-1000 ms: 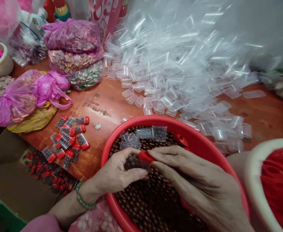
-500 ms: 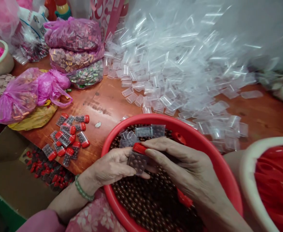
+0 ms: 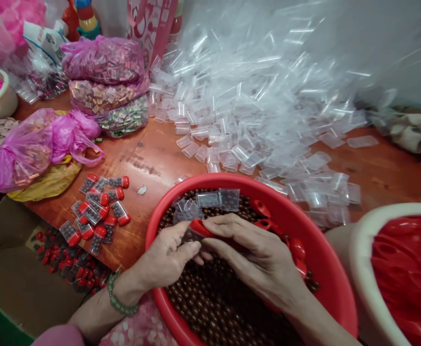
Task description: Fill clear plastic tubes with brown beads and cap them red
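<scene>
My left hand (image 3: pixel 167 257) is closed around a small clear plastic case (image 3: pixel 191 235) with dark round balls inside. The fingers of my right hand (image 3: pixel 257 262) press on the red cap (image 3: pixel 200 227) at the case's upper end; whether it sits fully on is hidden. Both hands are above a red tub (image 3: pixel 340 302) of shiny brown balls (image 3: pixel 210 307). On those balls, beyond my hands, lie several empty clear cases (image 3: pixel 209 199). More red caps (image 3: pixel 296 250) rest at the tub's right side.
Capped, filled cases (image 3: pixel 97 206) lie on the wooden table (image 3: pixel 131 173), above a cardboard box (image 3: pixel 8 259) holding many more. A large heap of clear cases (image 3: pixel 239 115) spreads behind the tub. Pink bags (image 3: pixel 105 60) stand back left. A white bucket (image 3: pixel 361 259) of red parts is at right.
The case has tilted and now sits lower in my left hand, more covered by the fingers. My right hand has closed further over the red cap. The view has shifted slightly.
</scene>
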A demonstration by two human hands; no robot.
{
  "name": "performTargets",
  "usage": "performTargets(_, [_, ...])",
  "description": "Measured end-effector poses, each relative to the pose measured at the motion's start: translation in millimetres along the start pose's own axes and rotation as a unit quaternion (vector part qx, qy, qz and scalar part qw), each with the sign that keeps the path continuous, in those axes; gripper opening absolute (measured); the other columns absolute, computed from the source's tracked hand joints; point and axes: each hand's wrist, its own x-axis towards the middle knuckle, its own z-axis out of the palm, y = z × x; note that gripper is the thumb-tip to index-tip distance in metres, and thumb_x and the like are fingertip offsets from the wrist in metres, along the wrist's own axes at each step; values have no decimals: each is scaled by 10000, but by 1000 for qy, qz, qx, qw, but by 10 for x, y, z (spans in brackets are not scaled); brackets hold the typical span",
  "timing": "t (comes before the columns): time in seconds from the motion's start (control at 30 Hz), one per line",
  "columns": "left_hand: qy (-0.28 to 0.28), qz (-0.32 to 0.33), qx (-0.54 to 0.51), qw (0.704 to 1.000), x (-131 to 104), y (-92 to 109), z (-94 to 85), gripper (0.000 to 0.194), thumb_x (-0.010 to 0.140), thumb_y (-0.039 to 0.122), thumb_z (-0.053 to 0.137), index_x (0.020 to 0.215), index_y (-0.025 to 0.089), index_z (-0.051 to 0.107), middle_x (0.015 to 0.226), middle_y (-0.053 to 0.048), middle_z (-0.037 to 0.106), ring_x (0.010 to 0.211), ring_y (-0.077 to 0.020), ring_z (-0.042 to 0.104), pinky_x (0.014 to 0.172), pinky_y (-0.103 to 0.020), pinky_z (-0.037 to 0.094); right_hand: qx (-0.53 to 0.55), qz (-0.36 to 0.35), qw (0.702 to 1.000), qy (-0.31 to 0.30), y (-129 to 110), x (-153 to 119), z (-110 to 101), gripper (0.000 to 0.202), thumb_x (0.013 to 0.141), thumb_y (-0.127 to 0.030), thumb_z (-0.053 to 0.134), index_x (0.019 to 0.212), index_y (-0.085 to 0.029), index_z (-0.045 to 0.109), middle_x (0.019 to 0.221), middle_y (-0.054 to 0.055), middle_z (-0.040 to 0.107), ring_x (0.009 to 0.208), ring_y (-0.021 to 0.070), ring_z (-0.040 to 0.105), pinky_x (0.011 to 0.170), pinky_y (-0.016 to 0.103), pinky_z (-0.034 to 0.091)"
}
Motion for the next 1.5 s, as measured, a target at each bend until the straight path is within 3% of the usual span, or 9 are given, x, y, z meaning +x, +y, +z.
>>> performTargets(0.2, [31, 81, 191, 978, -38, 19, 37, 352, 913, 169, 455, 1242, 110, 567, 946, -76, 631, 866, -160, 590, 836, -297, 485, 110, 77, 990, 48, 56, -11, 63, 254, 829, -106, 669, 981, -305, 713, 889, -6, 727, 801, 136, 700, 693, 227, 591])
performTargets(0.37, [68, 35, 173, 982, -19, -53, 24, 523, 909, 273, 505, 1396, 102, 422, 1000, -105, 653, 839, -186, 641, 820, -339, 520, 147, 103, 983, 47, 73, -12, 54, 240, 823, -146, 692, 962, -336, 741, 909, -11, 748, 804, 131, 714, 693, 213, 596])
performTargets(0.47, [56, 26, 175, 983, -22, -61, 12, 505, 900, 313, 523, 1367, 128, 470, 938, -84, 659, 766, -173, 622, 762, -328, 528, 154, 112, 981, 39, 68, -7, 43, 211, 815, -166, 705, 942, -327, 750, 906, -5, 759, 823, 142, 725, 700, 215, 602])
performTargets(0.77, [42, -4, 89, 995, -12, 2, -3, 499, 895, 294, 517, 1361, 115, 508, 984, -83, 655, 800, -153, 583, 786, -288, 495, -24, -26, 999, -6, 8, -84, 53, 474, 826, -42, 627, 1224, -300, 622, 1096, 57, 711, 947, 168, 707, 783, 263, 603])
performTargets(1.0, [74, 37, 56, 995, -5, 46, -12, 505, 920, 419, 537, 1357, 168, 543, 1045, -77, 656, 823, -138, 580, 785, -252, 477, -45, -41, 998, -27, -116, 72, 22, 412, 860, -58, 585, 1162, -332, 645, 1084, 45, 654, 975, 145, 677, 783, 233, 584])
performTargets(1.17, [77, 28, 19, 996, 38, 31, -17, 470, 885, 488, 579, 1192, 139, 651, 763, -23, 625, 621, -90, 534, 625, -209, 452, 23, 51, 997, -53, -54, 78, -107, 303, 869, -169, 625, 1123, -331, 660, 967, 22, 660, 890, 144, 674, 741, 242, 586])
performTargets(1.33, [61, 15, 40, 997, 41, 15, -4, 498, 872, 521, 583, 1166, 125, 651, 796, -40, 634, 702, -120, 572, 690, -242, 476, 75, 155, 982, 72, -9, 4, -105, 224, 813, -272, 718, 1013, -288, 620, 823, -16, 716, 663, 150, 693, 582, 242, 593])
performTargets(1.4, [17, 23, 19, 999, 31, 34, -2, 526, 849, 513, 623, 1230, 151, 625, 957, -69, 672, 876, -167, 618, 838, -293, 486, 15, 108, 992, 58, -37, 14, -80, 157, 839, -247, 685, 989, -270, 642, 829, 6, 724, 677, 166, 697, 612, 269, 598])
performTargets(1.5, [-52, 43, -36, 997, 15, 69, -5, 577, 824, 452, 684, 1317, 175, 566, 1248, -101, 628, 1191, -245, 549, 1081, -379, 364, -92, -23, 995, -9, -77, 49, -58, 258, 890, -184, 594, 1131, -270, 632, 961, 51, 729, 830, 192, 707, 725, 302, 596])
